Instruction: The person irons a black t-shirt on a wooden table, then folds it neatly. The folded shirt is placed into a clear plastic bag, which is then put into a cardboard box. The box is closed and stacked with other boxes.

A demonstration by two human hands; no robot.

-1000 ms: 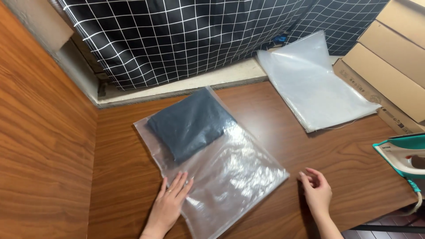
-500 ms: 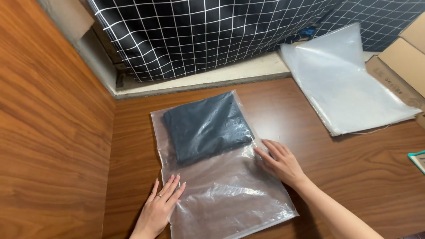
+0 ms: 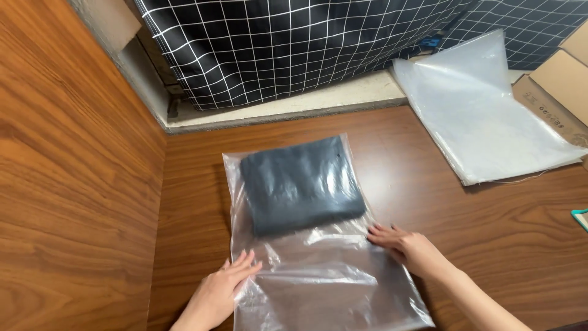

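A clear plastic bag [image 3: 331,276] lies flat on the wooden table [image 3: 490,220]. Inside its far half sits a folded dark grey garment [image 3: 300,184]. My left hand [image 3: 223,291] rests flat on the bag's left edge, fingers spread, below the garment. Flat on the bag's right edge lies my right hand [image 3: 407,245], fingertips just below the garment's near right corner. Neither hand grips anything.
A stack of clear plastic bags [image 3: 490,116] lies at the far right of the table. Cardboard boxes [image 3: 563,79] stand beyond it. A black cloth with a white grid [image 3: 294,43] hangs at the back. A wooden panel [image 3: 67,184] bounds the left side.
My right hand has slid from beside the garment down to the bag's right edge. The left hand has stayed on the left edge. The view has shifted slightly.
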